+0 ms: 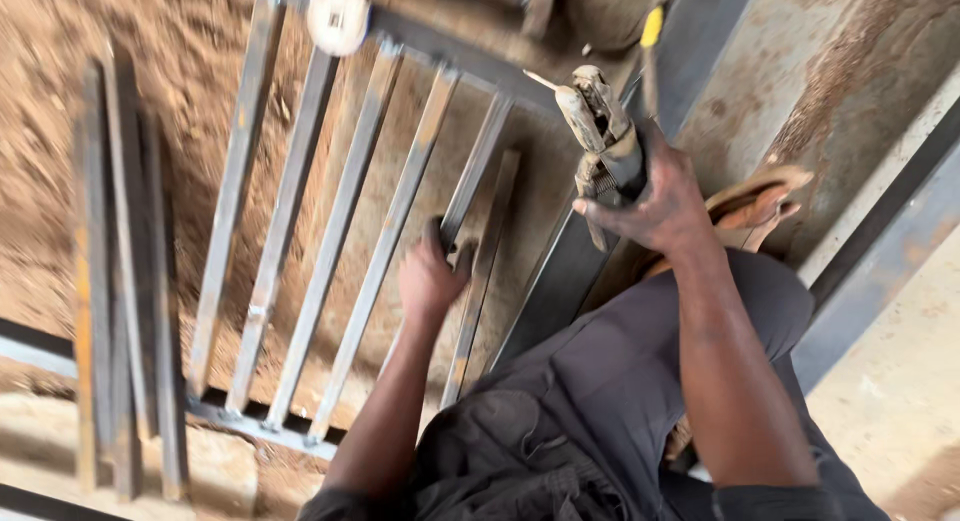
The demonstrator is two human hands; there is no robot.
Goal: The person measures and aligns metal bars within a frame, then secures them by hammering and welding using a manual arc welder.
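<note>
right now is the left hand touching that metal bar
Touching: the head view shows the left hand with its fingers wrapped around the metal bar of the frame.

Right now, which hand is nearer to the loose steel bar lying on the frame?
Left. The left hand grips the loose steel bar. The right hand is off to its right, holding the welding electrode holder.

Ground (150, 41): loose reddish-brown dirt, left of and beyond left hand.
Slab (900, 401): pale concrete, right of and below right hand.
Wall (830, 61): rusty, stained sheet, up right of right hand.
Light: daylight, soft shadows.
</note>
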